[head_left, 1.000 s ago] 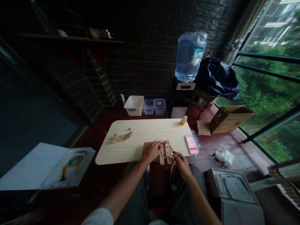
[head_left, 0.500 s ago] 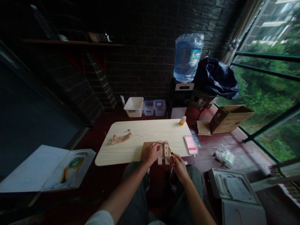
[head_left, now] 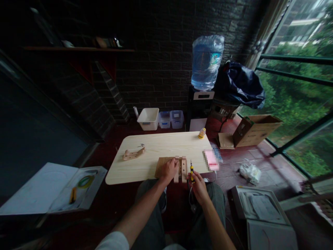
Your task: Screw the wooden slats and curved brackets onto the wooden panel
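Note:
On the table's near edge lies a wooden assembly (head_left: 184, 169), made of two upright strips with dark holes over a brown board (head_left: 160, 166). My left hand (head_left: 169, 171) rests on the board with its fingers closed at the left strip; the fingertips are partly hidden. Just right of the assembly, my right hand (head_left: 199, 184) grips a yellow-and-black screwdriver (head_left: 191, 170). Its tip points away from me, apart from the wood. A curved wooden piece with holes (head_left: 133, 153) lies at the left of the table, near some small dark metal parts (head_left: 141, 145).
A clear yellow-based container (head_left: 202, 133) stands at the pale table's (head_left: 156, 140) far right corner. A blurred pink item (head_left: 211, 159) lies at its right edge. Open cases flank me: one white (head_left: 85, 187) at left, one grey (head_left: 260, 206) at right. Bins (head_left: 148, 119) line the wall.
The screwdriver has swung from leaning left toward the right strip to pointing straight away, clear of the wood. My left hand stays at the left strip.

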The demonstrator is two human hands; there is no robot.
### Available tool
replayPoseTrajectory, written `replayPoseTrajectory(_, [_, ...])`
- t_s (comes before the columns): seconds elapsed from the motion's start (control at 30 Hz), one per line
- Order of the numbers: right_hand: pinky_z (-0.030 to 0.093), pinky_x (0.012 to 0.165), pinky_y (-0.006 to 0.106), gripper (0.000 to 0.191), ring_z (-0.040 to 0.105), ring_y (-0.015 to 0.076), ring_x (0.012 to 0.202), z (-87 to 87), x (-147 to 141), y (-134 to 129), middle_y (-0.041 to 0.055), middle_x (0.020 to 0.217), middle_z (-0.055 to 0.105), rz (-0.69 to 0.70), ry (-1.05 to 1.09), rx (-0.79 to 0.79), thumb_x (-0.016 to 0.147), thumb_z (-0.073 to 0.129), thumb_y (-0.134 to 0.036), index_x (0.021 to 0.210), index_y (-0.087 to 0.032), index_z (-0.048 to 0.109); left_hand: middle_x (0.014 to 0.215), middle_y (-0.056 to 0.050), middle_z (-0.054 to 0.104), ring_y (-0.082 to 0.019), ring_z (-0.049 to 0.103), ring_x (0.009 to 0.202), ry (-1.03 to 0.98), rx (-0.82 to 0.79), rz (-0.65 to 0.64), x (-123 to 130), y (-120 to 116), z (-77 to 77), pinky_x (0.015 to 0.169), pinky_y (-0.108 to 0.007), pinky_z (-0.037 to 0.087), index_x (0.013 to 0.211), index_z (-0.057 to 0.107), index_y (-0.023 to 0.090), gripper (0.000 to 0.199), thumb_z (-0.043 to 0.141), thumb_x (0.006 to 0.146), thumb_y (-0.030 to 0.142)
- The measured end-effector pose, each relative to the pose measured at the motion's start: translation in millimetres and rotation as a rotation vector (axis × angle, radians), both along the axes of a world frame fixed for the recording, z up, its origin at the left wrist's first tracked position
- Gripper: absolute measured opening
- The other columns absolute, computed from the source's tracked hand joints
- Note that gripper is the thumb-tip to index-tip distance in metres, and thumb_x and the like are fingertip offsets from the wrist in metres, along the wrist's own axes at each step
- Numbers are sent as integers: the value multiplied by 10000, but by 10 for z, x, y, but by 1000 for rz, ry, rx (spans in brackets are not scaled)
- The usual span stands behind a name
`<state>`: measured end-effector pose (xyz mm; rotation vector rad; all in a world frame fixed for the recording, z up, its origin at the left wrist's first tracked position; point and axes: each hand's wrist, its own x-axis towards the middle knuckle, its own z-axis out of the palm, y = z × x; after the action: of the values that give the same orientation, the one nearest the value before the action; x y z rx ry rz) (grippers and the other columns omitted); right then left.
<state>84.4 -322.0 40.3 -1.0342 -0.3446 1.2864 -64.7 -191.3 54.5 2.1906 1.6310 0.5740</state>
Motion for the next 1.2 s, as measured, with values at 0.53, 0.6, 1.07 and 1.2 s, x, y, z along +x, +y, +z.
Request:
replayPoseTrajectory(0.53, [559,769,328,378,706,189,839,-54,15,-44,24,964,733,10,84,11,719,821,-447,1001,-241,674,941,-40,737,-136,669,821,-289,-52,-123,-132,96,-98,800,-262,528,997,774,201,164,643,899,202])
replayPoseTrajectory(0.6, [557,763,320,384,706,182,828,-46,28,-46,19,949,736,11,98,13,712,834,-449,997,-243,681,946,-47,736,-145,670,824,-296,-33,-97,-119,80,-100,808,-276,530,965,771,197,141,649,900,225])
replayPoseTrajectory(1.07, [512,664,287,382,698,194,798,-55,96,-99,36,950,755,5,145,-2,685,873,-448,973,-242,727,892,-41,669,-129,613,699,-355,-21,-152,-87,134,-190,686,-256,503,1016,758,170,210,658,832,156])
replayPoseTrajectory(1.2, [494,647,271,378,692,182,793,-66,78,-104,36,945,752,12,146,2,692,871,-445,969,-236,722,847,-44,663,-148,632,755,-368,-32,-188,-146,158,-193,728,-272,518,954,772,167,172,633,854,185])
